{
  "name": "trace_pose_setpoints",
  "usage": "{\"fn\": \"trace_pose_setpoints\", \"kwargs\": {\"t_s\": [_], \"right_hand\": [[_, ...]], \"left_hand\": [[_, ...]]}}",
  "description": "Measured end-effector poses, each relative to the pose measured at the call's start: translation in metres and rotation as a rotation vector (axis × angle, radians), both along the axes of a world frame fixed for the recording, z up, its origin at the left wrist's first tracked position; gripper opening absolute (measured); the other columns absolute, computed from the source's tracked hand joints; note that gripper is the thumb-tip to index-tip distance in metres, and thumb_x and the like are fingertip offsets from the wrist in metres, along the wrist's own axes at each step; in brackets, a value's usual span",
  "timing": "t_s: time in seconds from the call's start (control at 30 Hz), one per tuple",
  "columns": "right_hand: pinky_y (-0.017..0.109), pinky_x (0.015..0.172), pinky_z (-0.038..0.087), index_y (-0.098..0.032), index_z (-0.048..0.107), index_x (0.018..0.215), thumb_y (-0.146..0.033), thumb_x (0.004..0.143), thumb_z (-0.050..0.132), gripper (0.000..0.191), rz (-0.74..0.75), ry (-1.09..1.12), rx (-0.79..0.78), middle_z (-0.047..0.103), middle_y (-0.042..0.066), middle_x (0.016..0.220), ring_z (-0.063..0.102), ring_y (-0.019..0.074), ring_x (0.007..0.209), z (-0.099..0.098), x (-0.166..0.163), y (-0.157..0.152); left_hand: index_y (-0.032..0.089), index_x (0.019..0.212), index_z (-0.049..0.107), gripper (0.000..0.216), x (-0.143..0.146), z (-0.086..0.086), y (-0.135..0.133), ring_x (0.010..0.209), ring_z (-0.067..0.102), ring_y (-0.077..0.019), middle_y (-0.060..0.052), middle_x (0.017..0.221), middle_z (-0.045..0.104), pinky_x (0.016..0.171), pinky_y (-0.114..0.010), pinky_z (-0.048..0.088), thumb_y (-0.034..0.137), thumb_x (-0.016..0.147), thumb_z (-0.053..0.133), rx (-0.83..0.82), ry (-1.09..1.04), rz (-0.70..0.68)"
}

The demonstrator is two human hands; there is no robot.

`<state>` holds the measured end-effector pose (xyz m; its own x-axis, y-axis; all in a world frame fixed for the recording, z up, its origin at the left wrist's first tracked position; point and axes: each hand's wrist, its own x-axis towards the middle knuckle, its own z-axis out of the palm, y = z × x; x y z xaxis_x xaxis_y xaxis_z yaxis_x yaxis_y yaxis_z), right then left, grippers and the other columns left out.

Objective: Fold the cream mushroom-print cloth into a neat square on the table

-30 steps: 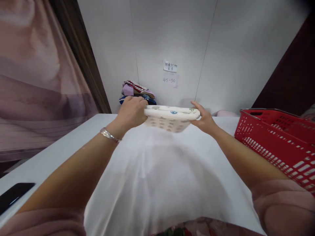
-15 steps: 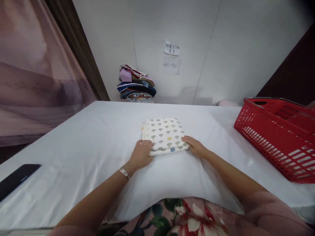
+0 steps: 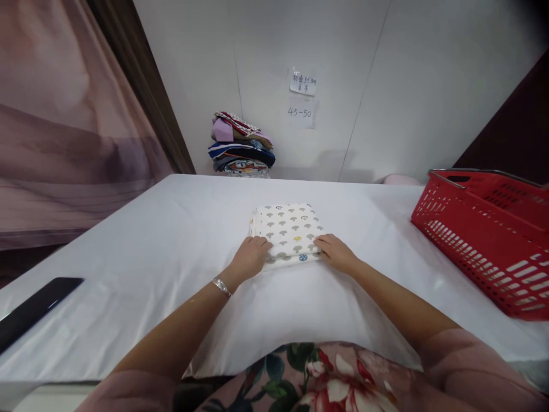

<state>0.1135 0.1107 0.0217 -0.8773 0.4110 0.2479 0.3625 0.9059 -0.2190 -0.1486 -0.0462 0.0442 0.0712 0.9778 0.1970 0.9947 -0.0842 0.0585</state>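
Observation:
A folded white cloth [image 3: 288,228] printed with small mushrooms lies flat in the middle of the white-covered table [image 3: 171,240]. My left hand [image 3: 251,257] rests on its near left corner with the fingers curled over the edge. My right hand [image 3: 337,253] lies on the near right corner, fingers bent and pressing on the cloth. Both forearms reach forward from the near table edge. A metal bracelet [image 3: 222,286] is on my left wrist.
A red plastic basket [image 3: 484,234] stands at the right of the table. A stack of folded clothes [image 3: 240,146] sits against the far wall beneath two paper notes [image 3: 302,97]. A black phone [image 3: 34,309] lies near the left edge. A curtain hangs at left.
A second ago both hands held the folded cloth up in the air; it was set down on the table. Since then the hands have shifted slightly onto its near corners.

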Motion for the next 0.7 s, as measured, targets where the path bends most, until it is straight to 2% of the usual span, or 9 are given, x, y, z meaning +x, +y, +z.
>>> {"fn": "trace_pose_setpoints", "kwargs": {"t_s": [0.13, 0.27, 0.43, 0.6, 0.7], "right_hand": [[0.04, 0.09, 0.042, -0.02, 0.057, 0.115, -0.01, 0.084, 0.038, 0.038, -0.021, 0.058, 0.041, 0.058, 0.009, 0.114, 0.048, 0.0239, 0.105, -0.01, 0.0, -0.003], [0.039, 0.091, 0.043, -0.021, 0.057, 0.115, -0.012, 0.086, 0.035, 0.037, 0.004, 0.142, 0.068, 0.055, 0.01, 0.116, 0.047, 0.0233, 0.108, -0.023, 0.003, -0.009], [0.041, 0.088, 0.047, -0.02, 0.055, 0.118, -0.016, 0.087, 0.039, 0.035, -0.068, 0.232, 0.154, 0.055, 0.011, 0.116, 0.047, 0.0244, 0.109, -0.035, 0.011, -0.01], [0.039, 0.083, 0.051, -0.023, 0.057, 0.118, -0.021, 0.09, 0.038, 0.033, -0.088, 0.221, 0.156, 0.057, 0.009, 0.115, 0.051, 0.0232, 0.106, -0.04, 0.015, -0.01], [0.039, 0.084, 0.051, -0.024, 0.057, 0.119, -0.021, 0.089, 0.038, 0.035, -0.091, 0.194, 0.116, 0.058, 0.009, 0.117, 0.053, 0.023, 0.107, -0.036, 0.017, -0.013]], "left_hand": [[0.019, 0.1, 0.06, 0.038, 0.004, 0.001, -0.007, 0.097, 0.052, -0.0232, -0.009, 0.1, 0.06, 0.083, -0.038, 0.037, 0.001, 0.077, 0.038, 0.111, 0.072, 0.032], [0.019, 0.099, 0.061, 0.034, 0.009, -0.014, -0.025, 0.094, 0.051, -0.0238, -0.009, 0.097, 0.06, 0.081, -0.039, 0.037, 0.003, 0.079, 0.039, 0.117, 0.062, 0.03], [0.019, 0.104, 0.058, 0.036, 0.011, -0.029, -0.035, 0.096, 0.05, -0.0232, -0.008, 0.1, 0.059, 0.082, -0.038, 0.038, 0.003, 0.076, 0.042, 0.126, -0.01, 0.054], [0.019, 0.111, 0.056, 0.043, 0.013, -0.03, -0.041, 0.1, 0.049, -0.0226, -0.008, 0.104, 0.057, 0.085, -0.037, 0.038, 0.003, 0.072, 0.044, 0.167, -0.108, 0.055], [0.019, 0.11, 0.057, 0.038, 0.015, -0.026, -0.045, 0.1, 0.05, -0.0225, -0.007, 0.104, 0.058, 0.086, -0.038, 0.039, 0.01, 0.074, 0.05, 0.192, -0.202, 0.063]]}}
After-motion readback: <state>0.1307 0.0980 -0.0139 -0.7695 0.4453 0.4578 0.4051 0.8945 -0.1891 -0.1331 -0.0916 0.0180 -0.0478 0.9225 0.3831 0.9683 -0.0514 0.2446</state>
